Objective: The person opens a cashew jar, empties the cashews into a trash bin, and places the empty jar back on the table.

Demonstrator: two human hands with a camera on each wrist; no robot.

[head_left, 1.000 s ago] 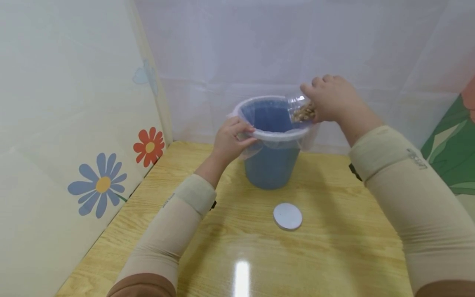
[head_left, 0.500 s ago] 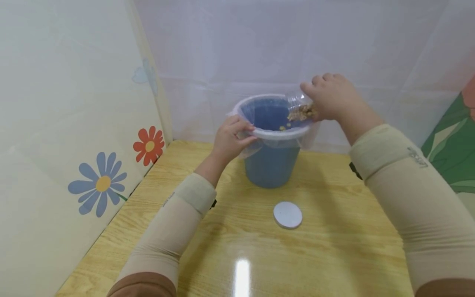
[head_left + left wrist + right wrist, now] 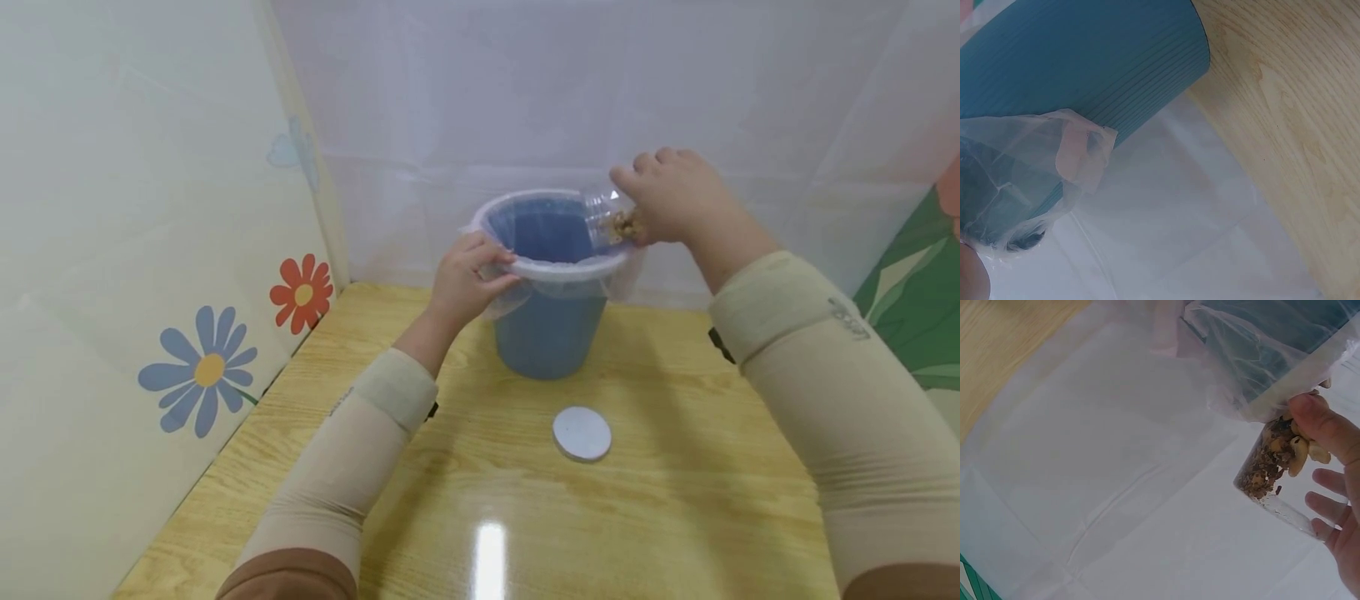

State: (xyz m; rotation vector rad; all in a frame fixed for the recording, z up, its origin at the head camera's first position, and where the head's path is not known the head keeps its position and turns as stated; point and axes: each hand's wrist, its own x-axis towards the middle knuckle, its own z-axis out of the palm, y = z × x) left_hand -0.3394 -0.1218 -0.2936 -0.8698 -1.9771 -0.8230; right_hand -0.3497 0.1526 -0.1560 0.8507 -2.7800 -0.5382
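**Jar of nuts tipped over a lined blue bucket**

At the centre of the head view, a blue bucket (image 3: 551,325) lined with a clear plastic bag (image 3: 558,287) stands on the wooden tabletop (image 3: 660,500), near the white backdrop. The left hand (image 3: 468,279) grips the bucket's near-left rim, fingers curled over the bag's edge. The right hand (image 3: 671,200), at the upper right of the bucket, holds a clear jar (image 3: 611,218) tilted on its side over the rim, fingers clamped around it; brown nuts and crumbs (image 3: 1275,459) sit inside the jar. A round white lid (image 3: 582,434) lies flat on the tabletop, lower centre, apart from the bucket. Flower decals (image 3: 206,371) mark the left wall.
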